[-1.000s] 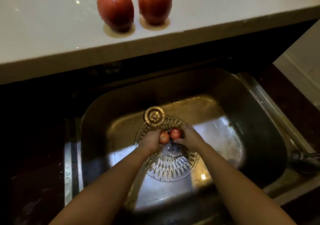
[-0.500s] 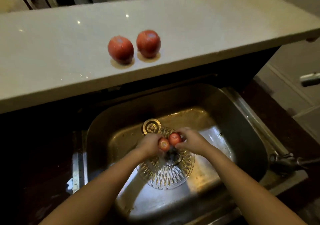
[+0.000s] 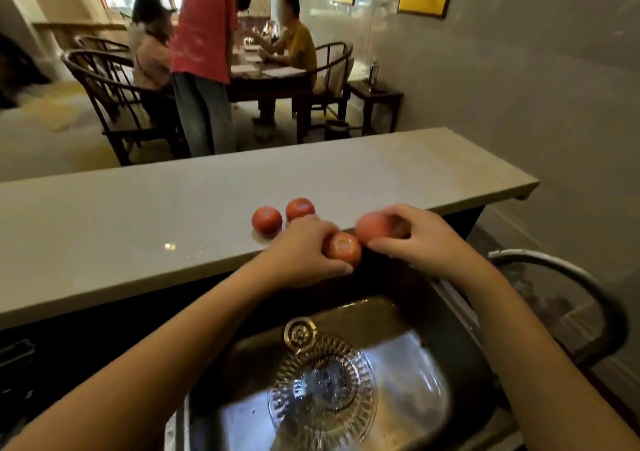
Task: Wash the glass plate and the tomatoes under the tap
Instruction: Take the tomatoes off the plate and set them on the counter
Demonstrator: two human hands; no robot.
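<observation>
Red tomato (image 3: 343, 248) sits mid-frame in the left hand's (image 3: 304, 253) curled fingers; the right hand (image 3: 415, 239) pinches a second tomato (image 3: 372, 228) (blurred) beside it. Glass plate (image 3: 323, 388) lies in the sink (image 3: 408, 326), lower centre.

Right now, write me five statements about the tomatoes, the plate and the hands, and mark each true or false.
1. The left hand grips a tomato. True.
2. The right hand is empty. False: it holds a second tomato.
3. On the counter rest two more tomatoes. True.
4. The glass plate stands on the counter. False: it lies in the sink.
5. Both hands are down inside the sink. False: they are up at the counter's edge.
</observation>
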